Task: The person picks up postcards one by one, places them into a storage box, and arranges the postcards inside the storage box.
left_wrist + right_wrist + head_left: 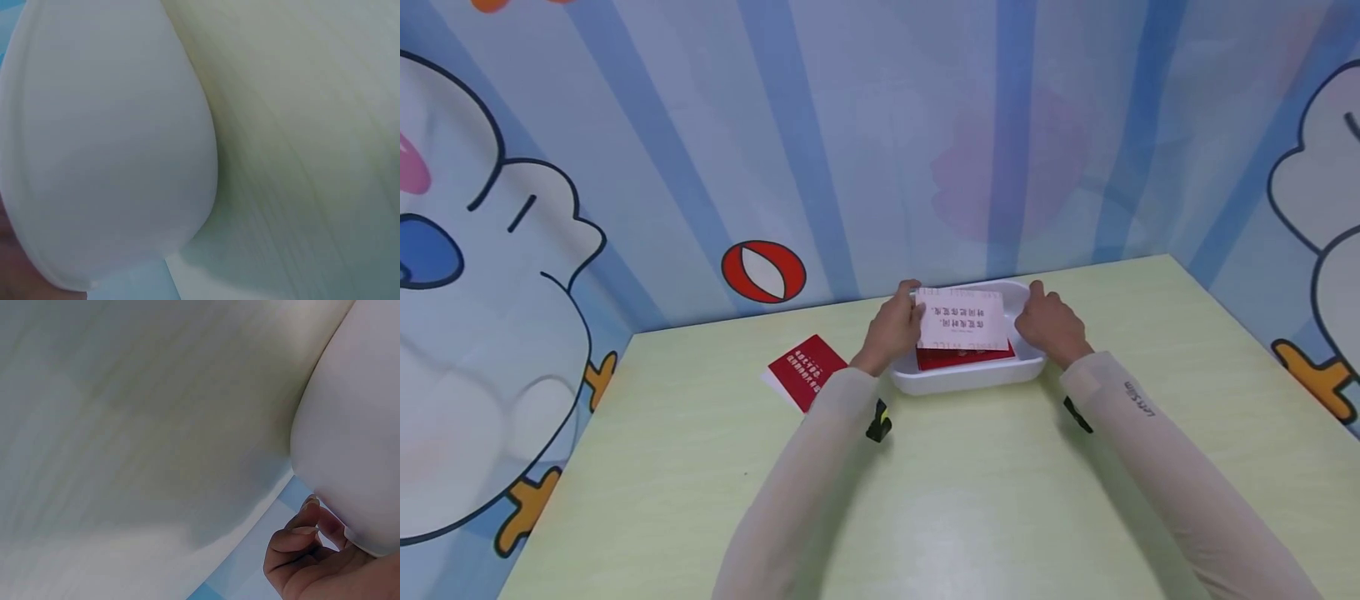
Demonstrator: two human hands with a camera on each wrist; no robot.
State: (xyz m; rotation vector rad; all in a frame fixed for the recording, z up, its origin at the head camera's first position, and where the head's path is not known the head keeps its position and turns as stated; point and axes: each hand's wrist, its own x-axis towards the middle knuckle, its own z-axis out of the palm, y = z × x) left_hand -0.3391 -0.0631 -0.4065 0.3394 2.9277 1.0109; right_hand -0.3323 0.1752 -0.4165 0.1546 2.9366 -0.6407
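Note:
A white plastic tub (pixel 970 380) stands on the table near the back wall. My left hand (pixel 895 327) grips its left end, thumb over the rim beside a pale pink printed card (pixel 962 320). At the opposite end, my right hand (pixel 1051 323) holds the rim, and in the right wrist view its curled fingers (pixel 290 540) show just under the rim. Inside the tub, the pale card lies over a red card (pixel 964 357), whose upper part is covered. In the left wrist view the tub's smooth outer wall (pixel 119 137) fills the left half.
Left of the tub, a red card with white lettering (pixel 808 367) lies on the pale wooden table (pixel 970 483), a white edge showing under it. A blue striped backdrop with cartoon figures (pixel 880 150) rises right behind the table's back edge.

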